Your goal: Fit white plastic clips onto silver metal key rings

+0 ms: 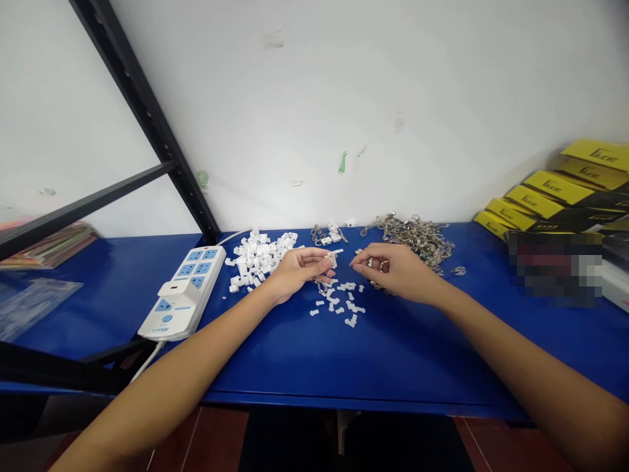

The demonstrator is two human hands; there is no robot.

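Note:
My left hand [302,270] is closed on a small white plastic piece [333,259], pinched between thumb and fingers. Below those fingers hangs a bit of metal chain or clasp [323,286]; whether it is joined to the piece I cannot tell. To the right, apart from it, my right hand [393,270] has thumb and forefinger pressed together. A metal ring [384,265] shows by its curled fingers, and what the fingertips hold is too small to make out. Small flat white plastic bits [350,305] lie scattered on the blue table [373,364] below both hands.
A heap of white plastic pieces [260,257] lies behind my left hand, a pile of metal clasps [417,237] behind my right. A few pieces with rings [334,233] lie between. A power strip [184,288], black shelf frame [147,111] and yellow boxes [545,190] flank the table.

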